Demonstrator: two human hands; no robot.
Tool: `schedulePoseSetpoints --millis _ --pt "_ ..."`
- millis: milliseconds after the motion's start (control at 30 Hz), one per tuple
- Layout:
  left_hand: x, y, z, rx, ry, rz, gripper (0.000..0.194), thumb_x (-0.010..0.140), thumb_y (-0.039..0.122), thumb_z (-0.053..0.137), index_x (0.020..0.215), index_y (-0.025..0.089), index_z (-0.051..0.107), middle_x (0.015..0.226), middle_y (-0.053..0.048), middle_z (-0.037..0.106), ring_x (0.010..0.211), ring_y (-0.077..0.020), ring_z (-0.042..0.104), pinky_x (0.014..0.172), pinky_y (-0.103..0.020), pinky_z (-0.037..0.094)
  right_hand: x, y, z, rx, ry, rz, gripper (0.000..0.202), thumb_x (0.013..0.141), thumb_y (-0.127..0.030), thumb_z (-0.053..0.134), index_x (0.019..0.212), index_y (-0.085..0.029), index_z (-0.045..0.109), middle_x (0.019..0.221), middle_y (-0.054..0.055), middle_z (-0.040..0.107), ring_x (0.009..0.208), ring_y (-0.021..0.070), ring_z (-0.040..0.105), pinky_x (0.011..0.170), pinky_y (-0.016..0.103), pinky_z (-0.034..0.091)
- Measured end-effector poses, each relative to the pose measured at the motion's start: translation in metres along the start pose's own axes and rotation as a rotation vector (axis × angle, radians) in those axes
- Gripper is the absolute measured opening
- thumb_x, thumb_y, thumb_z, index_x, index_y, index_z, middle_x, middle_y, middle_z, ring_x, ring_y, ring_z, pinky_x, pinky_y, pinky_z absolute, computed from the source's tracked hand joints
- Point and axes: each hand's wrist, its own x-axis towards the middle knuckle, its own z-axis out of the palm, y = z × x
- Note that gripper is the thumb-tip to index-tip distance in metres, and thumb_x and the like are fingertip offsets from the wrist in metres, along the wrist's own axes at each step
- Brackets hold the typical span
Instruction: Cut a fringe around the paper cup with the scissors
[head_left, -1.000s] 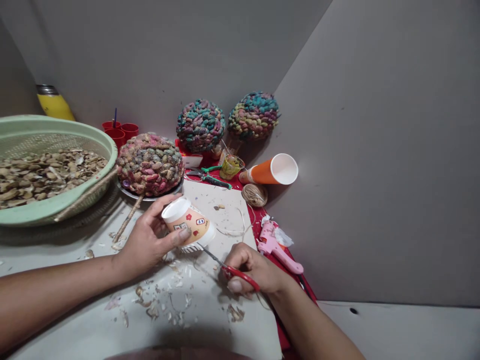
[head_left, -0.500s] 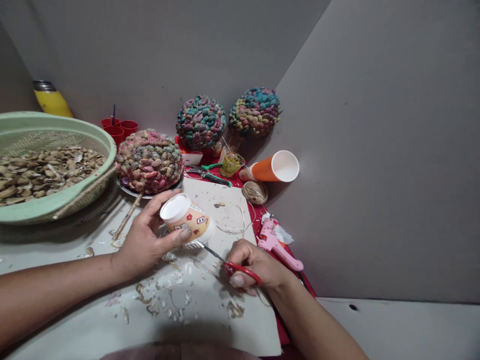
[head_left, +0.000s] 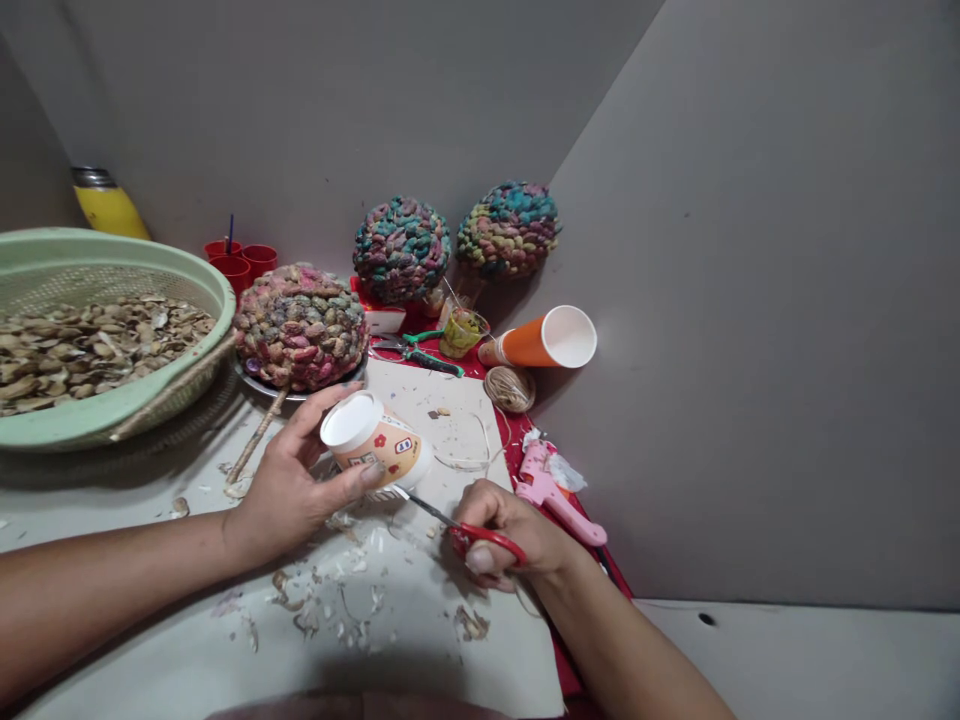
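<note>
Scissors at the cup's fringed rim

The left grip holds the cup tilted, rim toward the right grip, closed around the scissors.

No text, brand or number can be read surely. On paper cup, just above thumb of left hand, is dark square print, too small for reading. Farther right from thumb tip, small framed badge has marks inside, also unclear.
</note>
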Motion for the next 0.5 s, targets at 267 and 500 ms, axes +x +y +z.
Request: schedulePoseSetpoints --millis 267,500 --pt "0.000 -0.001 -0.001 -0.034 -0.024 0.008 0.065 0.069 0.034 0.084 0.128 0.025 0.057 0.137 -0.008 0.061 0.121 -0.0276 0.061 0.105 -0.038 0.049 0.002 0.005 -0.004 0.073 -0.007 0.006 0.051 0.070 -0.046 0.083 0.045 -0.011 0.056 0.035 -0.001 0.049 0.026 0.0051 0.036 0.030 0.017 0.032" --pt "0.001 -0.001 -0.002 -0.033 -0.031 0.011 0.064 0.070 0.033 0.084 0.127 0.026 0.056 0.138 -0.007 0.061 0.122 -0.0250 0.061 0.104 -0.033 0.050 0.004 0.010 -0.005 0.183 -0.066 -0.012 0.049 0.068 -0.043 0.085 0.045 -0.010 0.056 0.038 0.000 0.051 0.028 0.0058 0.041 0.034 0.017 0.037"
